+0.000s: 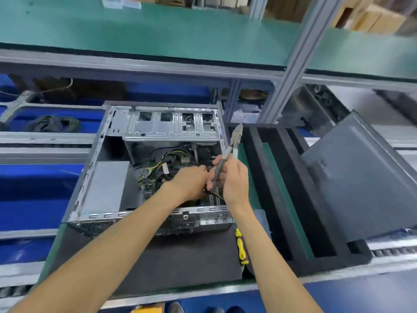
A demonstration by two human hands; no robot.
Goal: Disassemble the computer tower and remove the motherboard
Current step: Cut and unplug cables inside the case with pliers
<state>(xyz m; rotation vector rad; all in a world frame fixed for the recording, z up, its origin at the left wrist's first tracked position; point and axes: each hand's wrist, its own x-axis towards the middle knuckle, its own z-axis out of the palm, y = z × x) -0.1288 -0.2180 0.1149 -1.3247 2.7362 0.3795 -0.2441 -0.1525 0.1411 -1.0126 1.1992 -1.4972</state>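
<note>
Right hand (233,177) grips pliers (228,154), left hand (190,182) curled inside case (94,177), hold unclear; motherboard (150,181) looks stiff, fragile: lift by edges.

Green bench (291,213): open tower (126,177), screwdriver (241,246), side panel (361,177).

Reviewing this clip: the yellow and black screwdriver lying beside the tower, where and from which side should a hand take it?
Grip the screwdriver round its yellow-and-black handle, coming from above and the right: it lies flat, with the computer tower close on its left.
</note>
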